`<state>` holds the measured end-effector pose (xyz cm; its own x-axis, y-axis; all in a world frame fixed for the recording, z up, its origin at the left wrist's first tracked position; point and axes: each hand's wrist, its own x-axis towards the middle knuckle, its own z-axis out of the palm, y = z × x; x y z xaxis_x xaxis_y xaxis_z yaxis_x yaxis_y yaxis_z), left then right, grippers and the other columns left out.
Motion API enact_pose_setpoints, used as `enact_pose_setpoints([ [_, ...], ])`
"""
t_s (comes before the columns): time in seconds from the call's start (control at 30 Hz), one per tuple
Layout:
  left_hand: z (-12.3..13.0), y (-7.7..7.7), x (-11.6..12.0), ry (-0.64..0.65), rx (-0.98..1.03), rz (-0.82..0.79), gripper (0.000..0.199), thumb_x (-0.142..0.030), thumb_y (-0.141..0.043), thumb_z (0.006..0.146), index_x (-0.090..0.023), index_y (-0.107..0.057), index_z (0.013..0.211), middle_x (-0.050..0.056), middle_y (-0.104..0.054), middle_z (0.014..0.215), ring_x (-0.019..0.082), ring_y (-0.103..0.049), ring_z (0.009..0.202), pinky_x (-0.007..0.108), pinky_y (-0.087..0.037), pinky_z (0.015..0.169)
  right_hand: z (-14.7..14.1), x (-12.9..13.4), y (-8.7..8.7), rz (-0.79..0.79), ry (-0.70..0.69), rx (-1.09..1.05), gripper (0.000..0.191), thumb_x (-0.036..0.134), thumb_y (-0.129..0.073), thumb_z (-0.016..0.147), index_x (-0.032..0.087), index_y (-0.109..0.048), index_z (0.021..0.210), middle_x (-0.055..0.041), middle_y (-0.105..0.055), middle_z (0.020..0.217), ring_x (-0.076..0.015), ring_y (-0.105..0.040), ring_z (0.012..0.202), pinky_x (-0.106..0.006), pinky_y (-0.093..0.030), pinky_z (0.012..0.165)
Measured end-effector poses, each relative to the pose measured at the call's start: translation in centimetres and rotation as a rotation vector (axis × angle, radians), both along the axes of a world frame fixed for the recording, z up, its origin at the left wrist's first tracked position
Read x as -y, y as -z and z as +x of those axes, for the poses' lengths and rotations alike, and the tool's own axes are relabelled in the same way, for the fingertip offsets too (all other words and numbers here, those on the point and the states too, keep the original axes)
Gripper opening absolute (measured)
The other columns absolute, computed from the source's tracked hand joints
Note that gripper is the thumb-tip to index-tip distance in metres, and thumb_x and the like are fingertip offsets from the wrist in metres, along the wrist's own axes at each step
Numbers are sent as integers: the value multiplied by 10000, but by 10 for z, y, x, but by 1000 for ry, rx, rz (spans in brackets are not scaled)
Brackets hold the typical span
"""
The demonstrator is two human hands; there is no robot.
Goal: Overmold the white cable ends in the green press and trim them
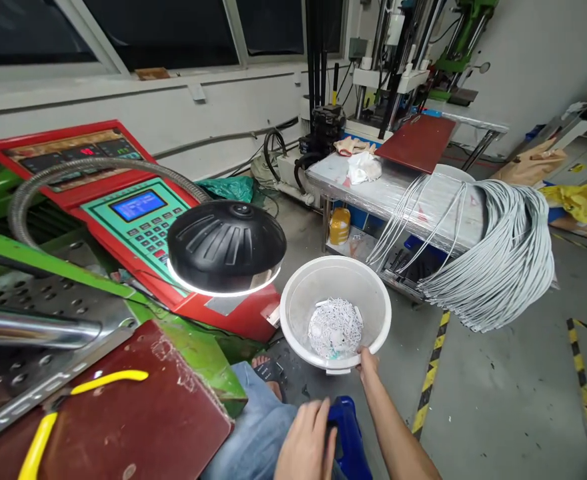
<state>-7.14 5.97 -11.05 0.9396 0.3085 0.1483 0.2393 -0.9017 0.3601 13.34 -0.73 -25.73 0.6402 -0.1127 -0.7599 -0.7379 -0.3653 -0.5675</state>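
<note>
My right hand (368, 363) is closed on the near rim of a white plastic tub (291, 313), which tilts towards me. A heap of small white plastic scraps (336, 327) lies at its bottom, with a bit of teal among them. Lower down, my left hand (306, 437) is over my lap with its fingers extended and the thumb apart; nothing shows in it. Right beside it is a blue plastic object (349, 437) with an opening; whether the hand touches it I cannot tell.
Yellow-handled pliers (108, 381) lie on a brown board (173, 427) at left. A black lamp (227, 243) hangs before a red control panel (141, 207). Bundled grey cables (503, 260) drape over a metal table (343, 175). Striped tape (431, 373) marks the floor.
</note>
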Motion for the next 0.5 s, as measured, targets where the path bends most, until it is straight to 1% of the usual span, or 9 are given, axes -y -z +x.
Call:
enact_pose_setpoints([
  [0.07, 28, 11, 10, 117, -119, 29, 519, -131, -444, 813, -121, -464, 1332, 164, -532, 1325, 292, -492, 1231, 442, -452, 1008, -14, 42, -16, 57, 23, 17, 230, 351, -568, 912, 122, -595, 905, -26, -622, 828, -145, -625, 701, -252, -522, 591],
  [0.13, 52, 19, 18, 229, -281, -27, 632, -174, -474, 821, -114, -295, 1424, 183, -332, 1472, 340, -277, 1365, 557, -283, 1093, -33, 91, -36, 68, 70, 14, 165, 286, -608, 847, 123, -592, 838, -33, -631, 752, -158, -629, 669, -249, -513, 559],
  [0.17, 59, 22, 23, 303, -385, -91, 671, -246, -522, 814, -104, -284, 1425, 197, -341, 1463, 351, -284, 1359, 560, -268, 1094, -43, 115, -46, 49, 108, 2, 124, 233, -620, 787, 115, -587, 809, -34, -626, 692, -169, -620, 626, -254, -504, 526],
  [0.2, 63, 25, 28, 368, -480, -158, 693, -325, -578, 787, -102, -338, 1398, 200, -429, 1404, 351, -373, 1309, 530, -316, 1072, -52, 136, -56, 31, 147, -12, 115, 190, -615, 720, 108, -584, 794, -34, -618, 641, -178, -607, 586, -259, -494, 495],
  [0.27, 61, 28, 40, 526, -637, -244, 610, -401, -659, 712, -136, -528, 1246, 146, -645, 1135, 306, -602, 1054, 423, -474, 919, -69, 169, -73, 3, 221, -38, 173, 160, -582, 611, 96, -579, 772, -34, -600, 571, -190, -577, 528, -268, -474, 450],
  [0.33, 53, 29, 51, 658, -701, -242, 424, -327, -684, 686, -170, -625, 1076, 86, -697, 916, 257, -666, 830, 344, -526, 741, -80, 188, -85, 1, 267, -53, 214, 174, -564, 566, 101, -573, 768, -37, -603, 566, -190, -568, 519, -265, -469, 442],
  [0.37, 50, 29, 56, 704, -709, -222, 367, -260, -670, 692, -161, -631, 1043, 92, -693, 900, 258, -666, 808, 339, -523, 707, -84, 193, -90, 2, 280, -55, 217, 183, -561, 564, 109, -569, 767, -36, -606, 571, -186, -569, 525, -257, -471, 446],
  [0.43, 46, 27, 63, 726, -682, -174, 305, -141, -613, 709, -106, -625, 1012, 142, -680, 912, 286, -659, 831, 365, -513, 699, -86, 202, -101, 10, 278, -58, 188, 192, -558, 588, 131, -557, 766, -28, -615, 591, -173, -585, 555, -234, -484, 478],
  [0.5, 47, 23, 67, 715, -631, -144, 226, -61, -546, 729, -74, -634, 936, 166, -676, 867, 297, -656, 821, 378, -503, 692, -81, 212, -122, 31, 253, -76, 152, 209, -578, 638, 144, -560, 774, -29, -634, 617, -171, -613, 590, -228, -506, 520],
])
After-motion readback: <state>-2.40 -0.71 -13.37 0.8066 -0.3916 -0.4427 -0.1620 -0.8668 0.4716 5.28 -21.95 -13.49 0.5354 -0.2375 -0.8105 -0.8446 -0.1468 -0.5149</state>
